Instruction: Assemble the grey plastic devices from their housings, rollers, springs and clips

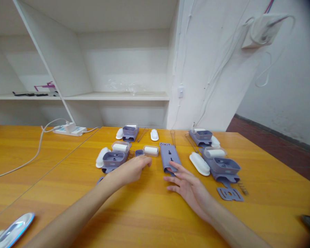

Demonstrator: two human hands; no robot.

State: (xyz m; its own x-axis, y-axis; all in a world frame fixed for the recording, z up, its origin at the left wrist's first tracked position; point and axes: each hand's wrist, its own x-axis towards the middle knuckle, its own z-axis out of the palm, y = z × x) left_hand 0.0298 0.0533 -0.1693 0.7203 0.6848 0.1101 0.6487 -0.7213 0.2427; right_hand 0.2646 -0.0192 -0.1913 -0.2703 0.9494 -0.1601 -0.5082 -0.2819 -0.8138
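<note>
My left hand (130,169) hovers over the orange table (150,213) with its fingers curled loosely, the fingertips close to a small clear case with a white roller (151,150); whether it grips anything is unclear. My right hand (186,184) is open with fingers spread, its fingertips touching the lower end of a long purple slotted plate (169,156). To the left of my left hand sit a purple tray part (113,159) and a white oval cap (102,157).
More purple housings, white caps and coil springs lie in groups: at the back (130,131), at the right (223,165), plus a flat purple piece (229,194). A white power strip (68,130) with cable sits far left. White shelves stand behind.
</note>
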